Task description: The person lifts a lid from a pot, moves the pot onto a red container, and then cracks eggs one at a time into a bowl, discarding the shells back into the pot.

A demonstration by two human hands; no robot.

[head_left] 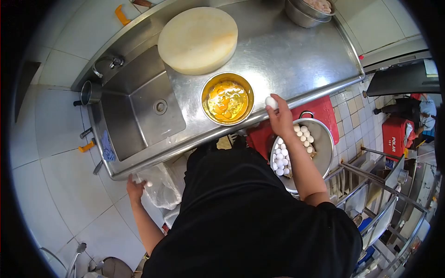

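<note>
A white egg (271, 103) is held in the fingertips of my right hand (281, 118), above the counter's front edge. Just left of it stands a metal bowl (204, 111) of cracked eggs, with several yolks in clear whites. Below my right forearm, a large metal pot (327, 150) holds many whole white eggs (280, 160). At the lower left, my left hand (135, 188) hangs beside a clear plastic bag (162, 187). A small white piece (149, 184) shows at its fingers; whether the hand grips it is unclear.
Behind the bowl lies a thick round cutting board (199, 39). The sink (139, 111) is on the left, with a faucet (105, 65). Stacked metal bowls (303, 17) stand at the back right. A metal rack (371, 194) and a person (412, 107) are at the right.
</note>
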